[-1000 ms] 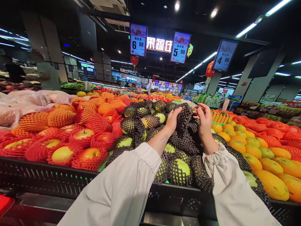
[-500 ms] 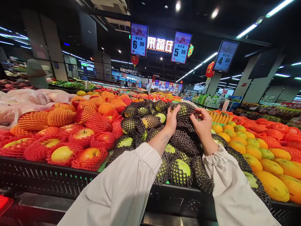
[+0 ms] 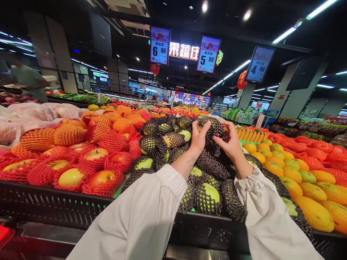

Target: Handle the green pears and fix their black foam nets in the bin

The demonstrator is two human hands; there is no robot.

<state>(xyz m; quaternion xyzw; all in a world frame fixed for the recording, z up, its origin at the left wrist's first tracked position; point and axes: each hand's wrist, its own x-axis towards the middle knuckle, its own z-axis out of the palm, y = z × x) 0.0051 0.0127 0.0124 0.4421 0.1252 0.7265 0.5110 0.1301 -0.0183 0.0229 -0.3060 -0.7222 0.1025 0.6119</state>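
Between my two hands, above the pile, is a green apple in a black foam net [image 3: 213,126]. My left hand [image 3: 199,136] grips its left side, thumb across the front. My right hand [image 3: 230,141] pinches the net at the right, thumb and fingers bent round its edge. Both palms are partly turned away from view. Below and around lie more green apples [image 3: 208,195] in black nets, some with bare skin showing through the net openings.
Red and yellow apples [image 3: 100,180] in red nets fill the left side, with orange-netted fruit [image 3: 72,134] behind. Oranges [image 3: 294,184] lie at the right. A black crate edge [image 3: 54,202] runs along the front. A person [image 3: 28,79] stands far left. Price screens [image 3: 208,54] hang overhead.
My right hand has moved left, closer to my left hand, and the netted apple has turned and shifted slightly left. The person at far left has moved further left.
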